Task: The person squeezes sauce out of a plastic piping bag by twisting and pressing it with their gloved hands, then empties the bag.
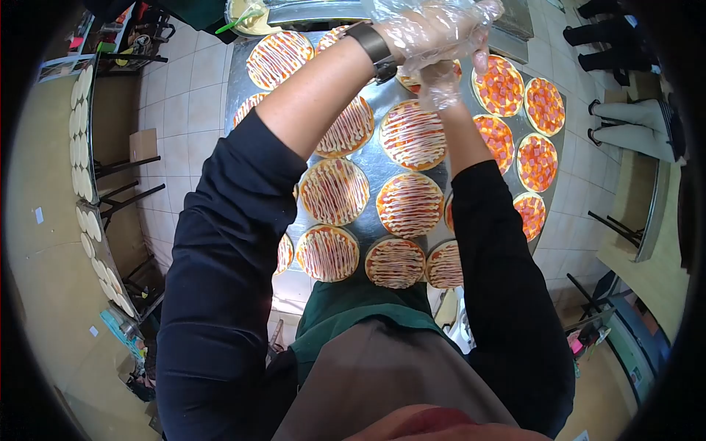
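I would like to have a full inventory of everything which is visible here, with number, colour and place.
Sauce-striped pizzas: at least ten, red and cream, middle and left of table
Diced-topping pizzas: at least five, orange-red and pink, right side of table
Metal table: one, silver, centre
Green-handled utensil: one, green handle, beyond the table's far left
Plain round bases: many, pale, along the left
Cardboard box: one, brown, left floor
Tiled floor: one, pale, around the table
Other people's legs: two pairs clearly visible, dark and light trousers, right
Wristwatch: one, black, left wrist
Apron: one, green, bottom centre
Left hand, right hand: two, clear gloves, overlapping, top centre
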The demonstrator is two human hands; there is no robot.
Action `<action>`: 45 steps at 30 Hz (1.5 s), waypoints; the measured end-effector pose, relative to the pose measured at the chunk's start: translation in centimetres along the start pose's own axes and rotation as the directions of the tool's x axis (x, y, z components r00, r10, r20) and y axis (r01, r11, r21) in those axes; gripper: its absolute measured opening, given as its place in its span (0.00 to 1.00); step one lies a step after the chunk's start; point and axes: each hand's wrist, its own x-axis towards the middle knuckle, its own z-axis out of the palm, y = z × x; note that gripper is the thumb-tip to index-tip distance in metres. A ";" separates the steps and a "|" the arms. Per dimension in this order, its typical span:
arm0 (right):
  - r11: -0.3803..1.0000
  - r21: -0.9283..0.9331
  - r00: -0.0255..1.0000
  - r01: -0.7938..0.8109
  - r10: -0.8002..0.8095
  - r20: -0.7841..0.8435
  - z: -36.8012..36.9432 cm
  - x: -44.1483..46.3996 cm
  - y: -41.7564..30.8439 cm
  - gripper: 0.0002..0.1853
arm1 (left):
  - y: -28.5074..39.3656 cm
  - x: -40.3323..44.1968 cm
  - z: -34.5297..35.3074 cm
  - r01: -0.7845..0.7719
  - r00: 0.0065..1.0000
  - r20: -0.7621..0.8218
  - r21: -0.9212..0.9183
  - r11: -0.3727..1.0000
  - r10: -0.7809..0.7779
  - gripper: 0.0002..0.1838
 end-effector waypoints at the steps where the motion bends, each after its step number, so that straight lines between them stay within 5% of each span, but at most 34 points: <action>1: 0.834 0.530 0.987 -0.154 0.157 0.040 -0.5 0.3 -0.1 0.30 | -0.4 0.9 0.1 -0.120 0.992 -0.006 0.271 0.955 0.127 0.32; 2: 0.648 0.728 0.973 -0.224 0.191 0.130 -2.7 0.8 1.1 0.30 | -0.7 1.4 0.4 -0.221 0.969 0.019 0.522 0.824 0.248 0.32; 3: 0.412 0.864 0.954 -0.291 0.197 0.228 -5.5 1.5 2.7 0.31 | -0.9 1.5 0.8 -0.220 0.968 0.013 0.520 0.826 0.249 0.32; 5: -0.136 0.908 0.902 -0.397 0.129 0.413 -10.8 2.7 5.4 0.33 | -1.3 1.7 1.8 -0.195 0.980 0.000 0.123 0.973 0.197 0.29; 7: -0.401 0.813 0.874 -0.421 0.061 0.483 -10.8 2.6 5.4 0.34 | -1.8 2.2 1.9 -0.230 0.971 -0.020 0.165 0.959 0.236 0.28; 8: -0.201 0.902 0.902 -0.383 0.131 0.412 -8.8 1.9 4.2 0.34 | -2.0 2.1 1.6 -0.318 0.922 -0.030 0.512 0.798 0.387 0.28; 9: 0.012 0.942 0.927 -0.335 0.183 0.327 -6.7 1.2 2.9 0.34 | -1.0 1.3 1.1 -0.288 0.943 -0.012 0.476 0.831 0.334 0.28; 11: 0.220 0.933 0.947 -0.284 0.220 0.236 -6.4 0.5 1.7 0.34 | 0.8 -0.5 0.4 -0.250 0.961 0.010 0.443 0.861 0.275 0.28; 13: 0.603 0.746 0.956 -0.284 0.122 0.266 -7.6 0.1 1.3 0.31 | 1.6 -1.7 -0.1 -0.142 0.990 0.005 0.152 0.978 0.143 0.28; 14: 0.602 0.747 0.956 -0.284 0.120 0.266 -8.0 0.4 1.8 0.31 | 0.5 0.0 0.6 -0.167 0.980 -0.036 0.400 0.901 0.197 0.29; 16: 0.075 0.937 0.940 -0.340 0.060 0.336 -9.4 1.5 3.9 0.35 | -1.5 1.7 1.1 -0.223 0.967 -0.020 0.414 0.883 0.254 0.26; 17: -0.197 0.890 0.903 -0.410 0.045 0.426 -10.6 2.3 3.4 0.35 | -2.5 2.4 1.4 -0.279 0.951 0.000 0.426 0.861 0.308 0.23; 18: -0.478 0.761 0.858 -0.439 0.030 0.513 -11.8 3.1 2.8 0.36 | -3.7 2.9 2.0 -0.392 0.855 -0.010 0.642 0.659 0.519 0.15; 19: -0.698 0.582 0.804 -0.417 0.015 0.595 -13.1 4.0 2.2 0.36 | -3.1 2.8 1.9 -0.394 0.854 -0.011 0.640 0.659 0.521 0.15; 21: -0.247 0.795 0.806 -0.554 0.082 0.587 -11.7 2.5 1.8 0.35 | -0.8 1.3 1.7 -0.180 0.932 -0.074 0.755 0.631 0.354 0.10; 23: 0.262 0.782 0.824 -0.566 0.137 0.550 -10.8 1.5 1.0 0.34 | -0.5 -1.1 2.1 -0.179 0.821 -0.303 0.667 0.723 0.484 0.12; 25: 0.499 0.693 0.842 -0.520 0.162 0.515 -12.0 1.6 0.3 0.34 | -2.9 0.4 0.5 -0.175 0.954 -0.255 -0.052 0.983 0.157 0.16; 26: 0.417 0.650 0.736 -0.636 0.072 0.674 -15.3 2.4 -0.3 0.34 | -2.5 -0.2 0.5 -0.055 0.980 -0.182 -0.621 0.782 -0.076 0.19; 27: 0.346 0.575 0.602 -0.741 -0.036 0.797 -17.6 2.9 -0.8 0.34 | -2.0 -1.2 0.3 -0.060 0.982 -0.179 -0.620 0.782 -0.066 0.19; 29: 0.362 0.612 0.607 -0.703 -0.142 0.782 -20.1 2.5 -1.1 0.35 | -0.8 -3.7 -0.4 -0.136 0.990 -0.116 -0.744 0.654 0.074 0.20; 31: -0.029 0.826 0.813 -0.563 -0.198 0.547 -25.1 2.1 -3.0 0.34 | 0.8 -5.8 0.0 -0.099 0.992 -0.128 -0.707 0.701 0.011 0.21; 33: -0.115 0.808 0.812 -0.577 -0.188 0.553 -27.8 2.5 -3.8 0.38 | 1.9 -7.5 0.6 -0.147 0.989 -0.071 -0.623 0.768 0.132 0.21; 35: -0.075 0.787 0.740 -0.613 -0.404 0.538 -29.7 2.5 -3.7 0.35 | 2.6 -8.5 1.6 -0.219 0.974 -0.076 -0.552 0.805 0.213 0.21; 37: -0.012 0.852 0.806 -0.524 -0.330 0.491 -31.3 1.4 -5.1 0.28 | 2.9 -9.6 2.9 -0.365 0.929 -0.094 -0.401 0.840 0.359 0.21; 38: 0.069 0.842 0.800 -0.535 -0.280 0.531 -33.0 0.8 -5.8 0.24 | 5.8 -11.8 3.0 0.013 0.994 0.090 -0.652 0.758 0.061 0.21; 39: 0.152 0.829 0.796 -0.537 -0.235 0.559 -34.4 0.4 -6.2 0.21 | 6.3 -12.2 3.3 0.021 0.992 0.105 -0.655 0.755 0.063 0.21; 41: 0.124 0.777 0.753 -0.616 -0.196 0.628 -36.7 -1.2 -6.3 0.18 | 6.6 -13.2 3.8 0.076 0.975 0.166 -0.872 0.483 0.145 0.22; 43: 0.445 0.748 0.764 -0.493 -0.189 0.616 -38.6 -2.3 -6.1 0.16 | 6.5 -13.7 5.0 0.153 0.951 0.241 -0.911 0.384 0.194 0.23; 44: 0.635 0.751 0.942 -0.182 -0.107 0.319 -37.4 -4.4 -6.3 0.14 | 7.0 -14.3 6.0 0.137 0.962 0.218 -0.908 0.395 0.167 0.24; 45: 0.645 0.742 0.943 -0.183 -0.098 0.317 -37.3 -6.0 -5.6 0.14 | 7.4 -14.7 6.9 0.123 0.971 0.195 -0.906 0.406 0.141 0.24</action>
